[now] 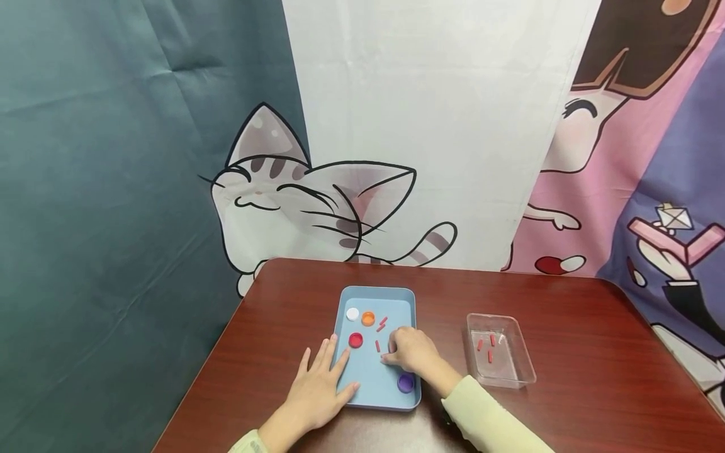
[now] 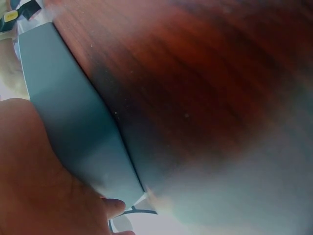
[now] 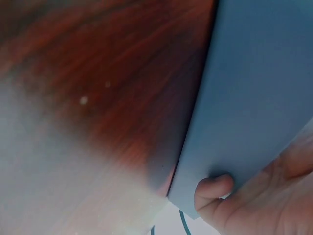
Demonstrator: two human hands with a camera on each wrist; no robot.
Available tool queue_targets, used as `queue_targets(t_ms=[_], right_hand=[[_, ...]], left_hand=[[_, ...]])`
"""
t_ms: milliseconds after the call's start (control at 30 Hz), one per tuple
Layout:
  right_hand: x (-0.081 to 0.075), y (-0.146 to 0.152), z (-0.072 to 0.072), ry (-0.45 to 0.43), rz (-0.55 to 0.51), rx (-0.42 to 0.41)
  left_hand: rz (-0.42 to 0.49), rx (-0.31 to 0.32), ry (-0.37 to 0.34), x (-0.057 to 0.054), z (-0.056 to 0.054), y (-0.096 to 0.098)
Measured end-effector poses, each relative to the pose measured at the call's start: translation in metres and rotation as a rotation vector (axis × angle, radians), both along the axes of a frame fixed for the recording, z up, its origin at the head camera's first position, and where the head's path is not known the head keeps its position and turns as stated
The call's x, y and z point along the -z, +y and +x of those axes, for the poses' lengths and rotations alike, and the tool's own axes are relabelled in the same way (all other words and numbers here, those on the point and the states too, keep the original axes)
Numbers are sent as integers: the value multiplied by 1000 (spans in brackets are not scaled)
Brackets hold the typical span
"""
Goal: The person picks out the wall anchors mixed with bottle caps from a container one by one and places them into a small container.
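A light blue tray [image 1: 370,395] stands on the table, holding small red sticks [image 1: 377,346] and round caps. My left hand [image 1: 317,390] rests spread across its left edge, fingers straight, thumb over the near left corner. Inside the right half of the tray, my right hand [image 1: 416,352] reaches down with curled fingers and pinches a small red stick, of which only a bit shows at the thumb tip. Near it are a purple cap [image 1: 405,382] and a red cap [image 1: 355,340]. The right wrist view shows a curled finger [image 3: 215,188] against the tray's blue side wall [image 3: 244,98].
A white cap [image 1: 353,314] and an orange cap [image 1: 368,319] sit in the tray's far left part. Right of the tray, a clear plastic box [image 1: 512,368] holds 3 red sticks [image 1: 489,357]. The brown table [image 1: 272,314] ends at a printed curtain [image 1: 368,94].
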State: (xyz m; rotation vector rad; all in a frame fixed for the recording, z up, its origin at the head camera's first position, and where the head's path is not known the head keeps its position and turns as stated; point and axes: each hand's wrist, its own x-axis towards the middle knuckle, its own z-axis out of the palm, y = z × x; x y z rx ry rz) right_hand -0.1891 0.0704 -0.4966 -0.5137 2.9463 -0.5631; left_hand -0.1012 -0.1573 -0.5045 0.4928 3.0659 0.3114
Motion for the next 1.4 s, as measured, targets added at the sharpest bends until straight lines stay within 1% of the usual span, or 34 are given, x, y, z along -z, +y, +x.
queue_targets(t_ms=[133, 467, 633, 800, 967, 1067, 1200, 1400], right_hand=[[-1, 2, -1, 5, -2, -21], [-4, 2, 1, 19, -16, -43], [-4, 2, 1, 19, -25, -49], [-4, 2, 1, -3, -15, -49], [-4, 0, 1, -26, -11, -42], [-5, 0, 1, -32, 0, -36], [-5, -1, 1, -25, 11, -32], [-2, -2, 2, 3, 2, -33]], left_hand=[[-9, -4, 1, 0, -1, 0], [21, 14, 35, 1, 1, -1], [-5, 0, 13, -1, 1, -1], [-15, -3, -6, 0, 0, 0], [-14, -3, -5, -1, 0, -1], [-10, -1, 7, 0, 0, 0], [-6, -1, 14, 1, -1, 0], [-7, 0, 0, 0, -1, -1]])
